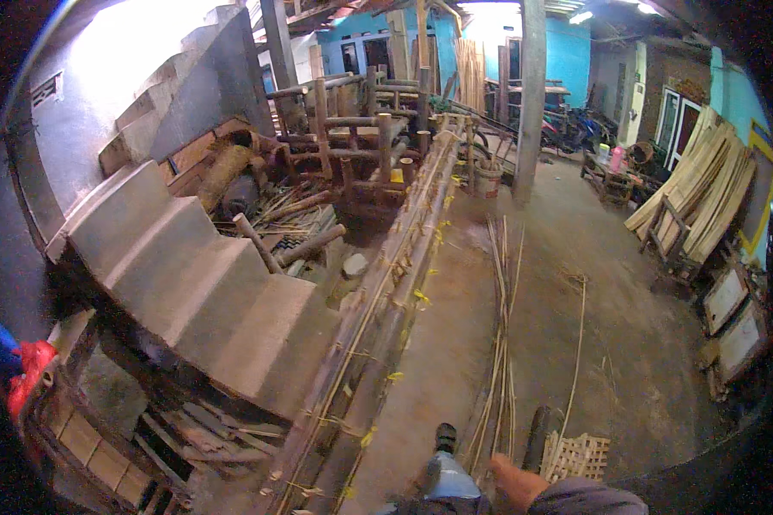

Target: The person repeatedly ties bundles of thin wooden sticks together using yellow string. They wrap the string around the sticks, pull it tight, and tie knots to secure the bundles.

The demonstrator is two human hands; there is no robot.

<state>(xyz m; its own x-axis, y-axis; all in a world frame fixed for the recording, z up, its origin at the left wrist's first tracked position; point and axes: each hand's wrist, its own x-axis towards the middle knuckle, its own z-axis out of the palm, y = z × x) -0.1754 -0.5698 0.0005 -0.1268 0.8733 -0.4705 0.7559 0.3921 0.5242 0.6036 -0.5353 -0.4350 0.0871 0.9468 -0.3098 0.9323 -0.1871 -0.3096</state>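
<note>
My right hand (515, 482) hangs low at the bottom edge, coming out of a dark sleeve (588, 498). Its fingers are too blurred to show whether they hold anything. Just beside it are a dark round pole (537, 436) and a woven bamboo piece (580, 455). Long thin bamboo strips (500, 360) lie on the floor ahead of the hand, and a single strip (577, 352) runs apart from them to the right. My left hand does not show. My leg in blue trousers (453, 478) and a dark shoe (445, 436) stand left of the strips.
Long bamboo poles (385, 330) with yellow ties stretch away along my left. Past them rise concrete steps (202, 275). Bamboo frames (352, 129) and a grey pillar (530, 103) stand farther off. Flat bamboo slats (704, 189) lean at the right wall.
</note>
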